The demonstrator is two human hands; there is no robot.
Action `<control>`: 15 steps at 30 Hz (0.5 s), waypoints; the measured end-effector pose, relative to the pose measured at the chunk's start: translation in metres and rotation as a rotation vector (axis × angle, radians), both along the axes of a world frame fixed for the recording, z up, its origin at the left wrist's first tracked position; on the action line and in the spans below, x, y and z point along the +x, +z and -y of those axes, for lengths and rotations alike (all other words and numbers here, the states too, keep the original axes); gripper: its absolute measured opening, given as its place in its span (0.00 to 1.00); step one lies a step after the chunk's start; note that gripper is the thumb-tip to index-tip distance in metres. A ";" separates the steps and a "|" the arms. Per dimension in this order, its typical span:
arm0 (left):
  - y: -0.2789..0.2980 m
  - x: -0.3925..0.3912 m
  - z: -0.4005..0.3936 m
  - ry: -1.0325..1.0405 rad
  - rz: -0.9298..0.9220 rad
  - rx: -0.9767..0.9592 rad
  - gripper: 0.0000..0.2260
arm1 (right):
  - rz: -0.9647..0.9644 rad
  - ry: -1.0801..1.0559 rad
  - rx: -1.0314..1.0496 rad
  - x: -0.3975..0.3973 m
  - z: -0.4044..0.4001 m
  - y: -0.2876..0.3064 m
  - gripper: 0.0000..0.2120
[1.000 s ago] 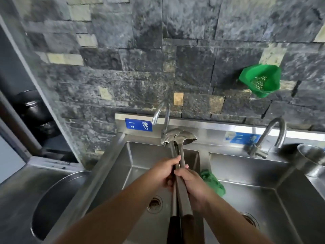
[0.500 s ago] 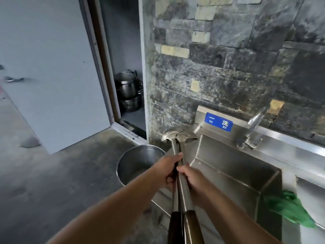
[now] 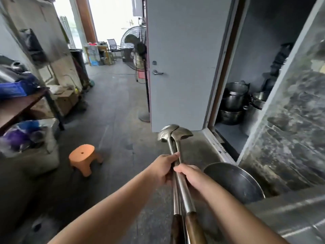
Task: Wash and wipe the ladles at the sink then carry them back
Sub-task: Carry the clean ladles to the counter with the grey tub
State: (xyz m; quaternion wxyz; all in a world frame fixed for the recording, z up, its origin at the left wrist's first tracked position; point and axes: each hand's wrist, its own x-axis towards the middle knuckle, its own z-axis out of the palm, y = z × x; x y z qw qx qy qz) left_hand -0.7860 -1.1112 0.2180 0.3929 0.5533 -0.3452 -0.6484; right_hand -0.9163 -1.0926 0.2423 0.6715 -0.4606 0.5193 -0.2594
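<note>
- Two ladles (image 3: 175, 138) held out in front, side by side, bowls touching at the top and facing opposite ways; steel shafts run down into dark wooden handles at the bottom edge of the view
- left hand (image 3: 162, 169) is wrapped round the shafts from the left, fingers curled tight on the metal; right hand (image 3: 191, 177) grips them just below and to the right, thumb lying along the front shaft (both hands touching each other, pretty much)
- both forearms come up from the bottom of the frame, bare
- big steel basin (image 3: 233, 180) sits on the floor just right of the right hand, beside a dark stone wall (image 3: 290, 138)
- grey door (image 3: 181, 59) stands open straight ahead, lever handle on its left side; behind it on the right a little storeroom with stacked steel pots (image 3: 233, 101)
- orange plastic stool (image 3: 82, 158) on the concrete floor to the left, well apart from the hands
- pedestal fan (image 3: 135, 44) further back by the door edge; cluttered shelves and bags along the left wall; bright doorway at the far end, too washed out to make anything out
</note>
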 end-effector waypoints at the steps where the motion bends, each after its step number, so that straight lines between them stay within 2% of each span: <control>1: -0.001 0.018 -0.001 0.045 -0.012 0.004 0.16 | 0.000 0.055 -0.009 0.016 0.006 -0.001 0.10; 5: -0.004 0.086 -0.012 0.266 -0.020 0.005 0.20 | 0.055 0.283 0.003 0.085 0.026 -0.004 0.09; 10: 0.003 0.142 -0.039 0.542 -0.058 0.041 0.16 | 0.067 0.563 0.050 0.161 0.040 -0.013 0.11; 15: 0.014 0.186 -0.079 0.842 -0.038 0.054 0.17 | 0.105 0.868 0.121 0.230 0.032 -0.011 0.14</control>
